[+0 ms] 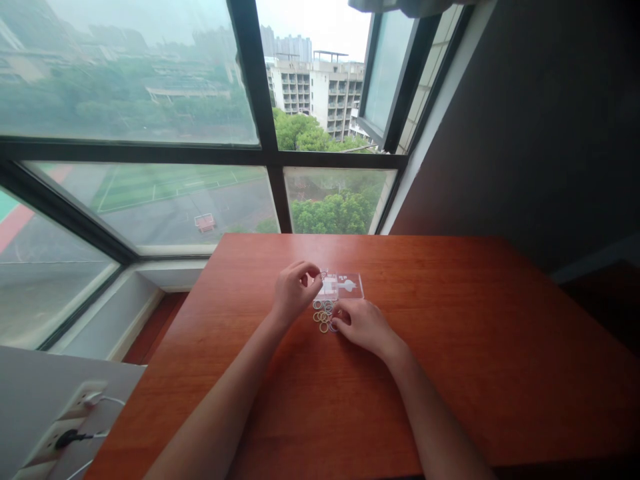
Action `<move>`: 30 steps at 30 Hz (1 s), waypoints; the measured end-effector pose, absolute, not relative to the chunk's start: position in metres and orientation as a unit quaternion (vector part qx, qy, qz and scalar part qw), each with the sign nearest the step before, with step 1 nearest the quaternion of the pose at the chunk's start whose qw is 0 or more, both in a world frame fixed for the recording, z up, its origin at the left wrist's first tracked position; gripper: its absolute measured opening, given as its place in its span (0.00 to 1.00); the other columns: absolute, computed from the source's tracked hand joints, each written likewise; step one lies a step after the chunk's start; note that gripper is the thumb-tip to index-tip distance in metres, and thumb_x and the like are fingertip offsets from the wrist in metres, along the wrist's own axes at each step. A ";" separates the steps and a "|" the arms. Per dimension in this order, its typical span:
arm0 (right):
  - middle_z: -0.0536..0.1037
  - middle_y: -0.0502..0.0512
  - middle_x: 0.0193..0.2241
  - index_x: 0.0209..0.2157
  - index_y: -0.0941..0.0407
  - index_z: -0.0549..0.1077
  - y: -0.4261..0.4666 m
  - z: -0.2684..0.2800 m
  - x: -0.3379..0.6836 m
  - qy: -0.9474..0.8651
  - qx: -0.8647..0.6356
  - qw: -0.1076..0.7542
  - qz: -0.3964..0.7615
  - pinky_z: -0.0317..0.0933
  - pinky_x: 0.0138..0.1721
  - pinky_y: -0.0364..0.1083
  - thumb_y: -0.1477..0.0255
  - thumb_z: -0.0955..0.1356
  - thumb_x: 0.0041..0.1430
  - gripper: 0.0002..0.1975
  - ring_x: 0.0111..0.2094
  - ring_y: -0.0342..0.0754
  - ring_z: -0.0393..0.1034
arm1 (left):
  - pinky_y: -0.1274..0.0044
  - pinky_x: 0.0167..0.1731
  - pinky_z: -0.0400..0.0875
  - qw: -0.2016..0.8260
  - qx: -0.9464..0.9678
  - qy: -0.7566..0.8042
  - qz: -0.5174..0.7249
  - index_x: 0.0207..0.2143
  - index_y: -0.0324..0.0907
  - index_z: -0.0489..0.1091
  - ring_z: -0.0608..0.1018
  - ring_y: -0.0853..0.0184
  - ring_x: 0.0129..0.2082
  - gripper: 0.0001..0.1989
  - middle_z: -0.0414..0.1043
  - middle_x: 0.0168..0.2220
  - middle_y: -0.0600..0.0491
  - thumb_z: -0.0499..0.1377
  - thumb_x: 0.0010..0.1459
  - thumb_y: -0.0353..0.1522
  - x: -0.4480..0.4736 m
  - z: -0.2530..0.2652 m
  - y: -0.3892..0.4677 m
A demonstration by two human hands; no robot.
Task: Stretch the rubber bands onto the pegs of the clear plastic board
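The left hand (295, 292) pinches a small ring (324, 273) between thumb and forefinger, above the clear case's left part. The right hand (365, 325) bends its fingertips onto loose rings (322, 317); whether it grips one, I cannot tell. These lie just before the clear case (357, 280) on the brown tabletop (500, 333), with windows (275, 158) beyond.

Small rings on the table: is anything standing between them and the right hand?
Nothing visible does. The right hand is at the right edge of the small rings, its fingertips overlapping the cluster in view; contact is hard to tell. The clear case lies beyond the rings, not between.
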State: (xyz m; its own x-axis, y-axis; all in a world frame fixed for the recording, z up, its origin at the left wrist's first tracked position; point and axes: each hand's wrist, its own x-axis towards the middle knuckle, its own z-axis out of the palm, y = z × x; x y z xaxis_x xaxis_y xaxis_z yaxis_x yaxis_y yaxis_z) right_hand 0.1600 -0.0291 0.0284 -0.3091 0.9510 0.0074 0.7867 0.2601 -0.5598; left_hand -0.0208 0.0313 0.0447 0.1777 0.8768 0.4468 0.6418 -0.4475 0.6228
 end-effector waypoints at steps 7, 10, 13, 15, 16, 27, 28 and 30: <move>0.77 0.48 0.27 0.33 0.52 0.75 -0.028 0.026 0.160 -0.774 -0.563 0.168 0.237 0.49 0.29 0.41 0.71 0.67 0.56 0.04 0.28 0.42 0.67 | 0.80 0.26 0.59 0.152 0.768 0.514 0.350 0.26 0.41 0.72 0.68 0.72 0.24 0.04 0.71 0.26 0.55 0.58 0.52 0.30 -0.009 0.031 0.049; 0.77 0.48 0.27 0.32 0.53 0.75 -0.027 0.025 0.160 -0.770 -0.568 0.167 0.237 0.49 0.28 0.41 0.71 0.67 0.56 0.03 0.28 0.42 0.67 | 0.80 0.26 0.60 0.156 0.773 0.521 0.327 0.27 0.42 0.73 0.70 0.71 0.24 0.05 0.73 0.28 0.55 0.58 0.53 0.31 -0.005 0.024 0.053; 0.76 0.48 0.26 0.31 0.53 0.75 -0.027 0.025 0.160 -0.767 -0.570 0.172 0.240 0.49 0.28 0.40 0.72 0.68 0.55 0.03 0.28 0.42 0.66 | 0.79 0.28 0.61 0.154 0.776 0.522 0.318 0.29 0.42 0.74 0.71 0.71 0.26 0.05 0.75 0.29 0.54 0.58 0.54 0.31 -0.004 0.021 0.054; 0.76 0.47 0.25 0.30 0.53 0.75 -0.027 0.024 0.160 -0.764 -0.567 0.184 0.246 0.49 0.27 0.40 0.72 0.68 0.54 0.03 0.27 0.42 0.66 | 0.79 0.28 0.62 0.153 0.776 0.517 0.328 0.30 0.42 0.74 0.72 0.70 0.27 0.04 0.75 0.31 0.54 0.58 0.54 0.30 -0.005 0.023 0.053; 0.76 0.47 0.25 0.30 0.53 0.75 -0.027 0.023 0.160 -0.762 -0.564 0.192 0.252 0.49 0.27 0.40 0.72 0.68 0.54 0.03 0.26 0.41 0.66 | 0.79 0.28 0.62 0.150 0.776 0.513 0.335 0.30 0.42 0.73 0.72 0.70 0.27 0.04 0.75 0.31 0.54 0.58 0.54 0.30 -0.005 0.024 0.052; 0.70 0.46 0.18 0.28 0.55 0.74 -0.020 0.017 0.165 -0.694 -0.584 0.349 0.234 0.52 0.27 0.40 0.69 0.67 0.56 0.05 0.21 0.41 0.62 | 0.81 0.25 0.60 0.189 0.776 0.481 0.363 0.27 0.40 0.72 0.68 0.73 0.22 0.07 0.73 0.26 0.55 0.58 0.56 0.33 -0.017 0.035 0.036; 0.69 0.46 0.18 0.28 0.55 0.74 -0.020 0.018 0.165 -0.688 -0.583 0.363 0.236 0.53 0.27 0.40 0.69 0.67 0.56 0.06 0.21 0.41 0.62 | 0.81 0.25 0.60 0.197 0.774 0.479 0.365 0.26 0.40 0.72 0.68 0.74 0.22 0.07 0.73 0.24 0.55 0.59 0.56 0.33 -0.017 0.035 0.033; 0.69 0.46 0.18 0.28 0.56 0.74 -0.019 0.018 0.166 -0.674 -0.577 0.391 0.247 0.53 0.27 0.40 0.68 0.67 0.56 0.07 0.21 0.41 0.62 | 0.81 0.24 0.59 0.219 0.768 0.476 0.369 0.25 0.40 0.71 0.67 0.74 0.21 0.08 0.71 0.22 0.56 0.59 0.55 0.33 -0.016 0.035 0.028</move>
State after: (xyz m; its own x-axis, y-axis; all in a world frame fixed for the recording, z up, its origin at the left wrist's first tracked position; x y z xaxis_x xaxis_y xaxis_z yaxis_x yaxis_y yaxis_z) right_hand 0.1658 -0.0193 0.0181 -0.0294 0.9699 0.2418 0.5836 0.2130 -0.7836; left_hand -0.0161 0.0277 0.0348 0.2759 0.8920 0.3580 0.5690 -0.4517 0.6871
